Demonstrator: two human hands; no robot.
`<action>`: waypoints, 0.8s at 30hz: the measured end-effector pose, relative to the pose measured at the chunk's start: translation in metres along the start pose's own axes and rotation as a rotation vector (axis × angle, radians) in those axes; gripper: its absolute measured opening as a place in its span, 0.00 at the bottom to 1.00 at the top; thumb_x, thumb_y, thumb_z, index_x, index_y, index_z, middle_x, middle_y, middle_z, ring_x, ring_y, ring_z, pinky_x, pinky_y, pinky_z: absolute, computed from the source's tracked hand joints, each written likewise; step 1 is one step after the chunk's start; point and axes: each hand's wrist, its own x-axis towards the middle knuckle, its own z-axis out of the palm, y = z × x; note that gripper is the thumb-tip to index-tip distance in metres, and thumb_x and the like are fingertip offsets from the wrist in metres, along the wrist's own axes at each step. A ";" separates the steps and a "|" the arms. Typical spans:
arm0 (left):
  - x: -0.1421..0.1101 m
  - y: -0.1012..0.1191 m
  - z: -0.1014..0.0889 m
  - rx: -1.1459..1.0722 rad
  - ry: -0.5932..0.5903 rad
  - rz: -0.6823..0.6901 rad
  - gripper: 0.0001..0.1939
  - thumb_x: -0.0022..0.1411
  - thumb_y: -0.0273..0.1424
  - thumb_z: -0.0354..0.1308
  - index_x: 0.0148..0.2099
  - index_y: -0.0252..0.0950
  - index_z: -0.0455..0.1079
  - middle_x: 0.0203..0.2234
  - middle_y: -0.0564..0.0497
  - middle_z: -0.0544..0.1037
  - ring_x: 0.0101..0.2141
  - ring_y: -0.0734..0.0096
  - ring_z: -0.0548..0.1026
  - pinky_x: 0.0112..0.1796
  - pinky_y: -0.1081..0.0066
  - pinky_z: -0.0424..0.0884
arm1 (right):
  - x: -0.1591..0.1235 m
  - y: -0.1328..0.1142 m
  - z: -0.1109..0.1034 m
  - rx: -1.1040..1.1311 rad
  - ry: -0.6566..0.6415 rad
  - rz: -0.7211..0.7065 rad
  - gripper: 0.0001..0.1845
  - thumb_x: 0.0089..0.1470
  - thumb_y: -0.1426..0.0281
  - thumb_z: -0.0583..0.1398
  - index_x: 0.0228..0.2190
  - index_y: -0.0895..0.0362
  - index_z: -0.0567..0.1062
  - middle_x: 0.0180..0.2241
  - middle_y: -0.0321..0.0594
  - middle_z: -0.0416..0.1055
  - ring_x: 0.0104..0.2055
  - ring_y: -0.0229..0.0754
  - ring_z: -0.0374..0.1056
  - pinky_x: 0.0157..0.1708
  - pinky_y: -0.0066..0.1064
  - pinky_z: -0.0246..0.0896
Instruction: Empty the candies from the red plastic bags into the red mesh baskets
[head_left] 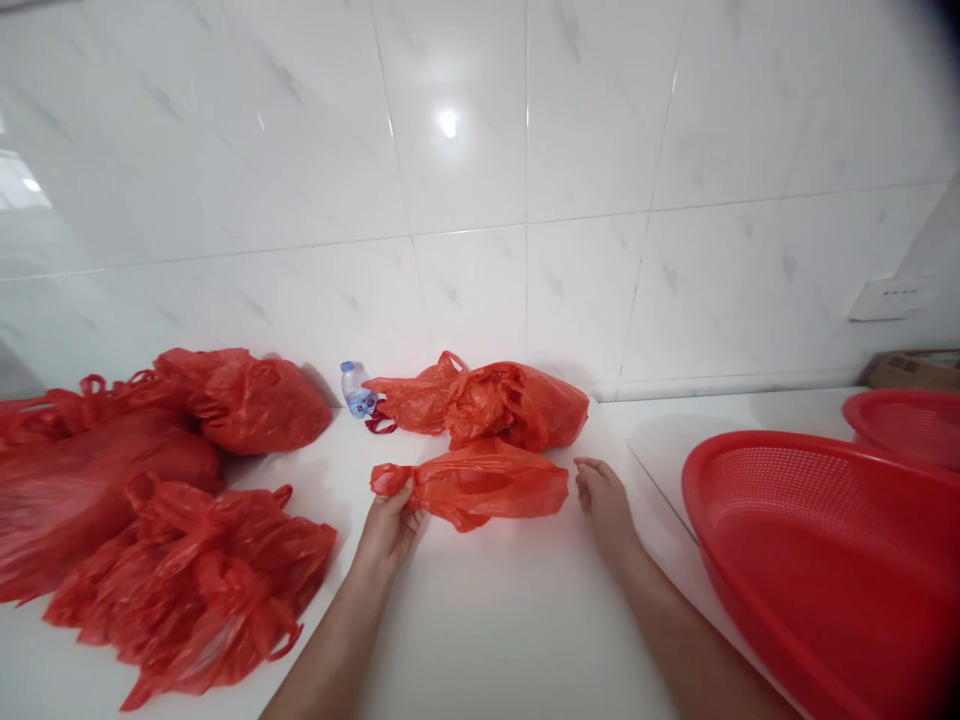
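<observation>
Our left hand (397,518) pinches a red bag (499,485), likely steadying it. Our right hand (604,497) hovers half-open beside its right end.

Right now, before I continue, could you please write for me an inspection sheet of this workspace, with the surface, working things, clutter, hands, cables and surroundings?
Surface: white table, with a seam toward the right.
Job's things: thin red bag, lying crosswise between the hands; bunched red bags behind it; heaped red bags at left.
Clutter: blue-capped bottle near the wall; large red basket at right, smaller-looking second basket behind it, partly cut off.
Hands: left hand grips one end of the thin red bag; right hand is near its other end, apart from it, fingers loosely bent.
Cables: nothing seen.
Surroundings: tiled wall; socket plate at right.
</observation>
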 end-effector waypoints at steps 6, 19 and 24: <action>-0.011 -0.002 0.009 0.014 -0.074 -0.023 0.13 0.47 0.21 0.66 0.37 0.33 0.69 0.32 0.50 0.79 0.32 0.68 0.78 0.35 0.71 0.76 | -0.048 -0.013 0.023 -0.616 -0.001 -0.742 0.09 0.55 0.69 0.53 0.36 0.56 0.71 0.31 0.39 0.70 0.33 0.40 0.66 0.34 0.33 0.62; -0.011 0.009 0.011 -0.131 -0.103 -0.036 0.13 0.44 0.15 0.60 0.33 0.34 0.69 0.27 0.54 0.78 0.28 0.73 0.77 0.33 0.74 0.76 | -0.023 0.010 0.012 -1.419 -0.142 -0.526 0.14 0.57 0.72 0.50 0.29 0.59 0.75 0.28 0.49 0.75 0.29 0.47 0.71 0.27 0.34 0.61; -0.012 0.019 0.009 -0.157 -0.095 -0.038 0.11 0.45 0.18 0.57 0.33 0.34 0.70 0.27 0.54 0.77 0.26 0.76 0.75 0.30 0.77 0.74 | -0.026 -0.001 0.010 -1.426 -0.265 -0.444 0.09 0.50 0.69 0.58 0.34 0.59 0.75 0.35 0.49 0.76 0.37 0.50 0.72 0.33 0.34 0.61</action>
